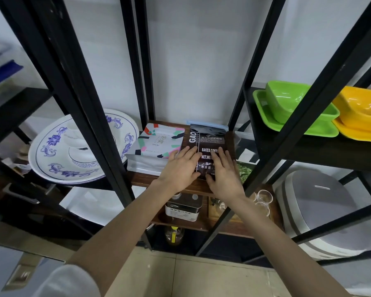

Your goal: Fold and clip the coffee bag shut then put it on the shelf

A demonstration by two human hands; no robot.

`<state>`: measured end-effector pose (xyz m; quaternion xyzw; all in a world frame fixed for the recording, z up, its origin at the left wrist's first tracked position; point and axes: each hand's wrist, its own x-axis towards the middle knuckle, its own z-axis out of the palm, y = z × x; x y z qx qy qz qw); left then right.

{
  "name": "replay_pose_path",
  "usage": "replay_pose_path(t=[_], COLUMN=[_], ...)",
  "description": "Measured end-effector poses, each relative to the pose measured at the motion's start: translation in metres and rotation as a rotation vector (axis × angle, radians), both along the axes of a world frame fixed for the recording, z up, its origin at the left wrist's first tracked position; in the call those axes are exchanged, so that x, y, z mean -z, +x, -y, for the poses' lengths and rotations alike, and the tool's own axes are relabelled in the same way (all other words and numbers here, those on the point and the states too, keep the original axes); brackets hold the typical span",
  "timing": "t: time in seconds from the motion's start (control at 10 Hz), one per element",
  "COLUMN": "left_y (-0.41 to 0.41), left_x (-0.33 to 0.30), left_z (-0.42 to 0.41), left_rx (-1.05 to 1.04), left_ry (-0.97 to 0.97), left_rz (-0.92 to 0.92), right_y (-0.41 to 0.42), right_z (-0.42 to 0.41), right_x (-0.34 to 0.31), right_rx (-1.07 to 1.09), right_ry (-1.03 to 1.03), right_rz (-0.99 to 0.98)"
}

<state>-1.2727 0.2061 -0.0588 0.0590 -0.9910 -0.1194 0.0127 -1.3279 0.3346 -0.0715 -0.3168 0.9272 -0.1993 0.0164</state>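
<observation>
Both hands are flat on the coffee bag (pixel 209 146), which lies on the wooden shelf (pixel 193 187) between the black frame posts. The left hand (pixel 179 168) is spread wide, fingers splayed, palm down across the bag's left edge, gripping nothing. The right hand (pixel 224 174) is open too, fingers extended over the bag's lower half, thumb at the bag's near edge, pressing rather than holding. At the bag's far end the top looks folded over, with a pale blue clip (pixel 208 123) showing just behind it. Just left of the coffee bag, touching it or nearly so, sits a white pouch (pixel 156 144) with coloured patches. Further left of the bag, a blue-and-white plate (pixel 58 155) leans in the next bay. Right of the bag and higher up, green dishes (pixel 291 108) and yellow dishes (pixel 360 112) are stacked. Below the bag's shelf stands a tin can (pixel 183 209).
</observation>
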Motion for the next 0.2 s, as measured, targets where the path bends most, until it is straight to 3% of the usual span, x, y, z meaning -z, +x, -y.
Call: replay_pose_path(t=[0.2], left_y=[0.019], left_x=[-0.011], left_z=[0.005], left_rx=[-0.105], left_ry=[-0.067], left_rz=[-0.103], right_y=[0.015], right_z=[-0.001], right_x=[-0.013], right_rx=[-0.019], right_ry=[0.058], right_rz=[-0.072])
